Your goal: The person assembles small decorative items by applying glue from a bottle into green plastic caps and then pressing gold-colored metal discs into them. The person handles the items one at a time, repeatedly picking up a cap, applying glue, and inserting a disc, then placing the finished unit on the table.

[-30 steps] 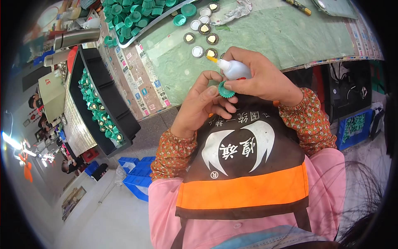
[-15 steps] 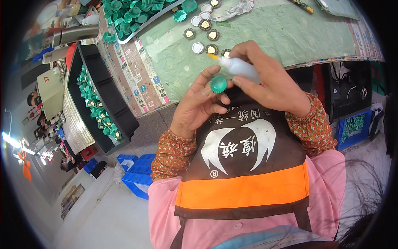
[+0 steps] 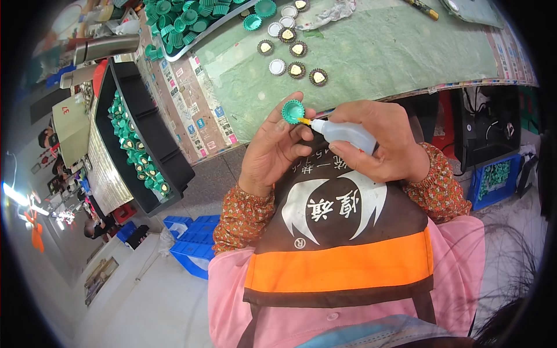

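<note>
My left hand [image 3: 271,146] pinches a small green fluted cup [image 3: 292,110] between its fingers, the hollow side facing up toward me. In my right hand [image 3: 386,136] lies a translucent white squeeze bottle [image 3: 350,136], tilted with its yellow nozzle [image 3: 304,120] pointing left. The nozzle tip is at the cup's lower right edge; whether it touches the inside I cannot tell. Beyond my hands, several dark crimped caps [image 3: 296,70] with pale yellow pieces in them lie on the green table cover [image 3: 371,55], along with some white-faced caps [image 3: 277,67].
A clear tray [image 3: 188,45] heaped with green fluted cups [image 3: 188,17] stands at the far left of the table. Left of the table is a black bin [image 3: 159,124] with green cups and pale pieces. Blue crates [image 3: 194,246] sit on the floor. Crumpled plastic [image 3: 328,14] lies at the back.
My right hand has lowered the bottle and brought its nozzle to the cup. The left hand has raised and tilted the cup slightly left. A cap formerly behind the bottle now shows fully.
</note>
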Available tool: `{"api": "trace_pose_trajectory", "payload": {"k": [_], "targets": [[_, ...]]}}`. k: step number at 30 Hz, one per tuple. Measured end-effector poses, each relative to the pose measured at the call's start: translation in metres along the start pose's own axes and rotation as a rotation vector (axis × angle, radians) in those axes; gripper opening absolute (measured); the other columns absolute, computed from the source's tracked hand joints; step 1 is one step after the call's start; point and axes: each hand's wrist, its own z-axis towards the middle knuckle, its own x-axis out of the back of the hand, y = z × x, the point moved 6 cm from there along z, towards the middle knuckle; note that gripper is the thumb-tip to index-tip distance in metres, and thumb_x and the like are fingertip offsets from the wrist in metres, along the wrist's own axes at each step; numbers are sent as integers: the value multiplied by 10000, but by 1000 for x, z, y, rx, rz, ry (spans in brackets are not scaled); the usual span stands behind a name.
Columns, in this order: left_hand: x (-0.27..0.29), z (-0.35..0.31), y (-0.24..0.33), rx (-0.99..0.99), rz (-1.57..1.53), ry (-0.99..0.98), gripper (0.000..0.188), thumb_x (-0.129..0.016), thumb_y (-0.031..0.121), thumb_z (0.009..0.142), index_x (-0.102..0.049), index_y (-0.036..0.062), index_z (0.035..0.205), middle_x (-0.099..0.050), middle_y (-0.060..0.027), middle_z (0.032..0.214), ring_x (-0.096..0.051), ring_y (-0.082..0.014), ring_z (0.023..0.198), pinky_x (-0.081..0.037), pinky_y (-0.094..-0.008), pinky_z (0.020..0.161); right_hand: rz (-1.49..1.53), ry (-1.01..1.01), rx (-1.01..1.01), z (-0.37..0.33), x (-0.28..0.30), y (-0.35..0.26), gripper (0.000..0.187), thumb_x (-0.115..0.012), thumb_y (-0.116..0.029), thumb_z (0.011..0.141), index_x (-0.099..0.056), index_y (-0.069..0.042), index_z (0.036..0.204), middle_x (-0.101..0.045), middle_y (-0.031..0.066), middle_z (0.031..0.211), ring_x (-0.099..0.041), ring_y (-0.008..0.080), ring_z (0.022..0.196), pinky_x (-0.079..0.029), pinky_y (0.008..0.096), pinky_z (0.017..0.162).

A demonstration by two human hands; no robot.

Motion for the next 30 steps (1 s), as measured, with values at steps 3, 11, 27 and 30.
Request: {"api": "trace_pose_trajectory", "payload": {"k": [3,11,27,30], "targets": [[2,-1,0,0,16,-4,647,-569,108,1022,-260,48,1587,-563,-227,1377,-667,-245,1029,-655,-367,788,-42,-11,39,-2,-2,-1,303,-783,-120,809,-656,-41,1072,-690,117,883,-694,326,735,-549,385,636],[3,-3,0,-3,72,11,637,-580,92,1016,-284,46,1578,-562,-237,1386,-689,-247,1037,-654,-360,792,-70,-43,72,-3,-7,-3,281,-767,-108,805,-629,-44,1041,-673,127,812,-681,346,698,-539,408,611],[3,-8,-8,11,152,34,490,-564,219,1044,-433,1,1462,-626,-181,1232,-692,-212,973,-662,-325,776,2,-58,-21,-6,-8,3,240,-744,-111,844,-620,-41,1037,-623,124,762,-654,344,676,-512,405,599],[5,-14,-10,12,99,32,493,-491,266,1074,-408,-30,1459,-618,-187,1203,-686,-246,972,-668,-344,781,39,-21,-75,-7,-3,9,224,-736,-116,859,-619,-46,1037,-633,119,768,-659,333,667,-512,386,595]]}}
